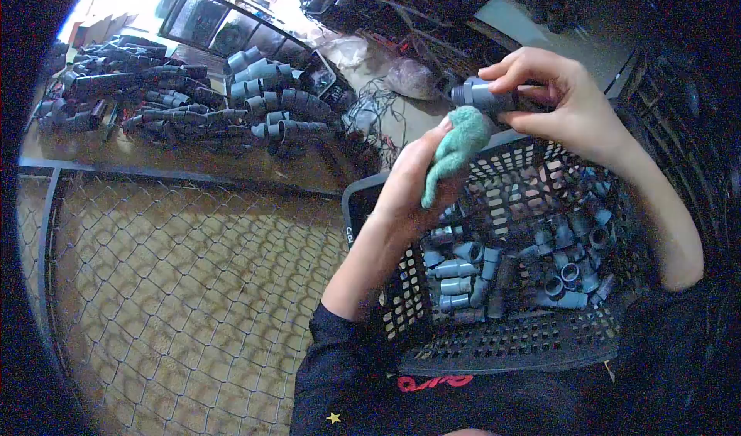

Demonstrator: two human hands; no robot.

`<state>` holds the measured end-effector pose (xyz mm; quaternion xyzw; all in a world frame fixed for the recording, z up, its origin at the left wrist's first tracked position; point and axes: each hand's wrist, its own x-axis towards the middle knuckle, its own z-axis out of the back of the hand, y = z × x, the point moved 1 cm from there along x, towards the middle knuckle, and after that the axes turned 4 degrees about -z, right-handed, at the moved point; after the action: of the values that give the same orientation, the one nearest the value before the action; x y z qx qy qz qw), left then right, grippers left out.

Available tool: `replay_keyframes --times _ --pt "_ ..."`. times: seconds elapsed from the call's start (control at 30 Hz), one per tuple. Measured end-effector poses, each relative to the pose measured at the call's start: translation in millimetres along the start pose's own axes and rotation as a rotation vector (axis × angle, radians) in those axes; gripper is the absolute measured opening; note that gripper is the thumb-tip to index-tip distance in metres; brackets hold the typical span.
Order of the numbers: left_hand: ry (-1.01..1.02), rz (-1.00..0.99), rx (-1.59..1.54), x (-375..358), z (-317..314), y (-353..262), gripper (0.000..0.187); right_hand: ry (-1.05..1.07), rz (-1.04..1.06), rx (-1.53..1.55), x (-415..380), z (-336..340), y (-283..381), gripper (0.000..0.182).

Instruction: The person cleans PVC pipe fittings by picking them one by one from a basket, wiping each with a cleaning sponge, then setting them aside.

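Observation:
My right hand (552, 100) pinches a grey threaded plastic pipe fitting (480, 95), its threaded end pointing left. A bunched green cloth (461, 141) is gripped in my left hand (413, 175), its top right below the fitting. Both hands are raised over the far rim of a black plastic basket (509, 343). Inside the basket lie many grey pipe fittings (455, 270), some with their round openings facing up.
Stacks of grey pipe fittings (270, 96) stand on the floor at the upper left. A wire mesh panel (193, 282) fills the lower left. Clear plastic bags (409, 77) and dark strings lie beyond the basket.

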<state>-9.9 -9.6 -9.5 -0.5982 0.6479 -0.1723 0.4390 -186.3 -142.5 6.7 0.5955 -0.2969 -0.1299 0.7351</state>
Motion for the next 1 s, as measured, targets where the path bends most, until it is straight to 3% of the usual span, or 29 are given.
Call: replay_keyframes --times 0.2,0.3,0.4,0.57,0.63,0.73,0.83,1.0 --pt "-0.014 -0.187 0.364 -16 -11 -17 0.036 0.019 -0.001 -0.331 0 -9 -9 0.034" --pt "-0.036 -0.241 0.461 -15 -11 -17 0.036 -0.037 -0.183 -0.431 2 -5 -7 0.038" --pt "0.009 -0.248 0.561 -19 -15 -16 0.035 -0.044 -0.065 -0.609 10 12 -28 0.040" --pt "0.045 -0.238 0.624 -15 -10 -6 0.036 -0.057 -0.040 -1.012 58 45 -48 0.035" --pt "0.032 -0.232 0.639 -16 -7 -4 0.036 -0.094 -0.119 -1.053 85 62 -61 0.034" --pt "0.006 -0.261 0.645 -15 -3 -4 0.036 -0.333 -0.169 -1.265 123 85 -81 0.030" --pt "-0.028 -0.243 0.625 -15 0 -3 0.035 -0.393 -0.321 -1.248 146 114 -101 0.025" --pt "-0.059 -0.236 0.712 -7 12 -4 0.035 -0.355 -0.166 -1.229 149 118 -136 0.019"
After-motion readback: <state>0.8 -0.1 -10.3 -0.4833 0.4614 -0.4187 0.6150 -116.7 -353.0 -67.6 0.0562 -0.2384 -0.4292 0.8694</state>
